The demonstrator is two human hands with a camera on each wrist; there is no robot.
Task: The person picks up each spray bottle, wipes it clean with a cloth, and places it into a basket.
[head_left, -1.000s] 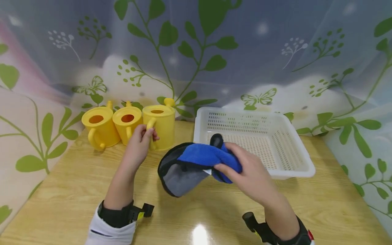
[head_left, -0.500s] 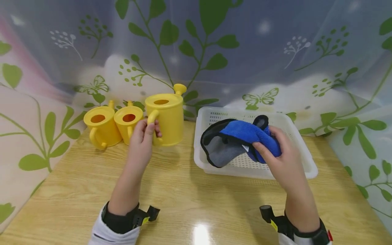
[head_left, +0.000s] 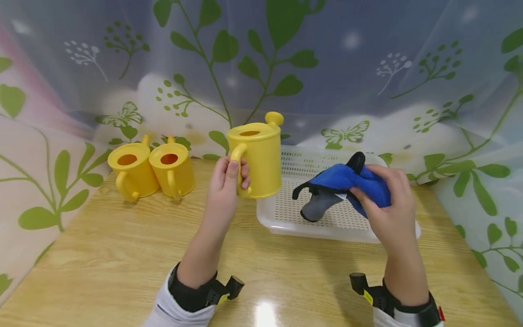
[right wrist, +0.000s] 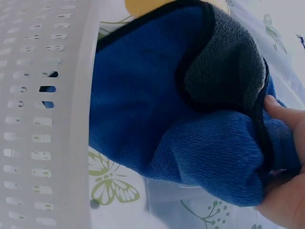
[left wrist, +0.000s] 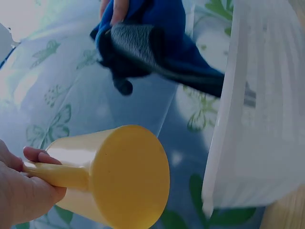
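Observation:
My left hand (head_left: 224,181) grips the handle of a yellow watering can (head_left: 263,165), held upright above the table at the left side of the white basket. Its flat round base (left wrist: 131,179) faces the camera in the left wrist view. My right hand (head_left: 392,200) pinches a blue and grey cloth (head_left: 339,179) with black edging, its thumb on the near side. Over the basket the bunched cloth hangs, its grey flap drooping to the left. In the right wrist view a lower stretch of the blue cloth (right wrist: 128,105) passes behind the basket's rim.
The white perforated basket (head_left: 318,230) stands at the back right, against the printed curtain (head_left: 351,91). Two more yellow watering cans, one at the far left (head_left: 140,175) and one beside it (head_left: 180,175), stand side by side on the wooden table (head_left: 122,254).
My left hand has lifted the watering can off the table and carried it right, away from the other two. My right hand has moved the cloth right, over the basket.

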